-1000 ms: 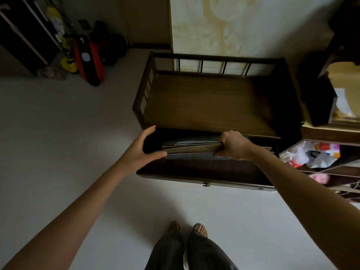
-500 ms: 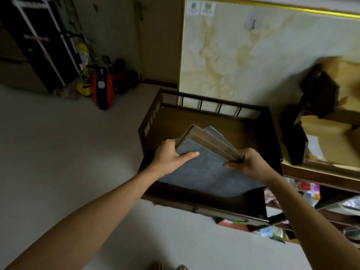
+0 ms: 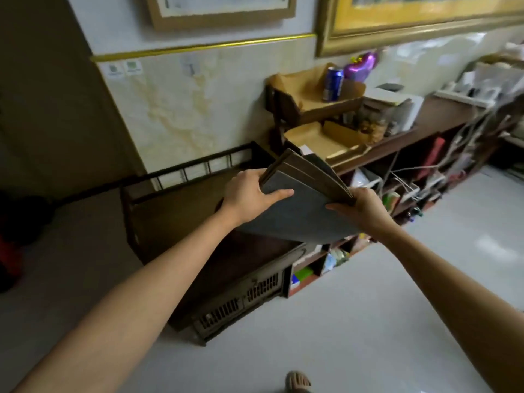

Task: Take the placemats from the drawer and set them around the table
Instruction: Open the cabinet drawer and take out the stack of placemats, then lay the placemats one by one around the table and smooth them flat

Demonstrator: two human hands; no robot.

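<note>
You are gripping the placemats (image 3: 300,211) with left hand (image 3: 249,194) and right hand (image 3: 360,207), fingers curled round the edges; keep the fanning stack pinched together while clearing the drawer (image 3: 241,285).

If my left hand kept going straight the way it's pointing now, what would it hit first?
Probably the right hand: the left hand points rightward across the grey placemats it holds, though depth is unclear.
</note>
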